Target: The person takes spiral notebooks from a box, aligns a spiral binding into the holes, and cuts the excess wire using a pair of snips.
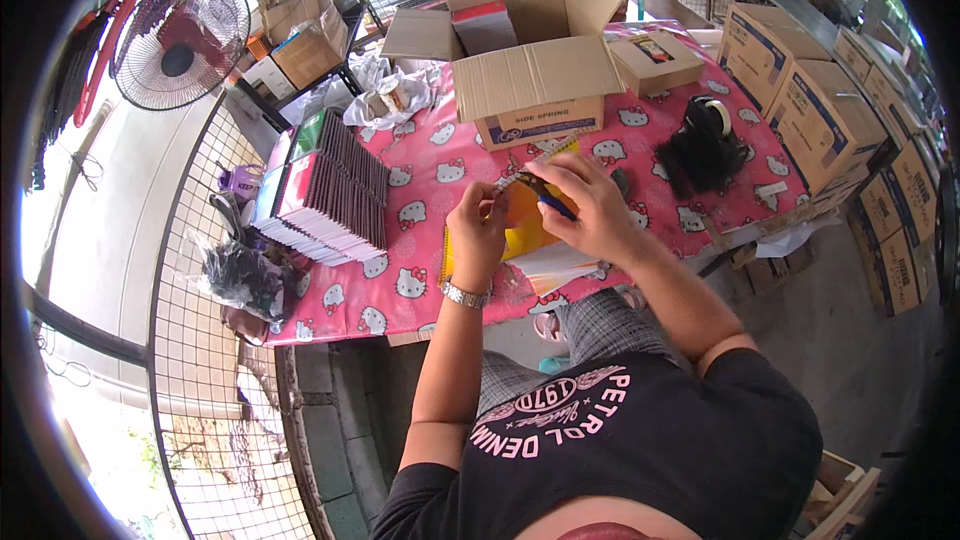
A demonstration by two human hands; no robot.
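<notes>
My left hand [476, 236], with a metal watch on its wrist, is closed with thumb and fingertips together at the spiral-bound edge of a yellow notebook [522, 238]. My right hand [592, 204] is wrapped round small pliers [556, 204] with blue handles. The dark jaws of the pliers point left, toward my left fingertips, close to the coil. Both hands are over the near part of the table, and they hide much of the notebook. White page edges [555, 268] show below it, near the table's front edge.
A pink patterned cloth [425, 172] covers the table. Stacked notebooks [330, 185] stand at left. An open carton [530, 90] is behind my hands, with a smaller flat box [655, 62] beside it. Black strands and a tape roll [705, 145] lie right. Cartons [820, 110] line the right side.
</notes>
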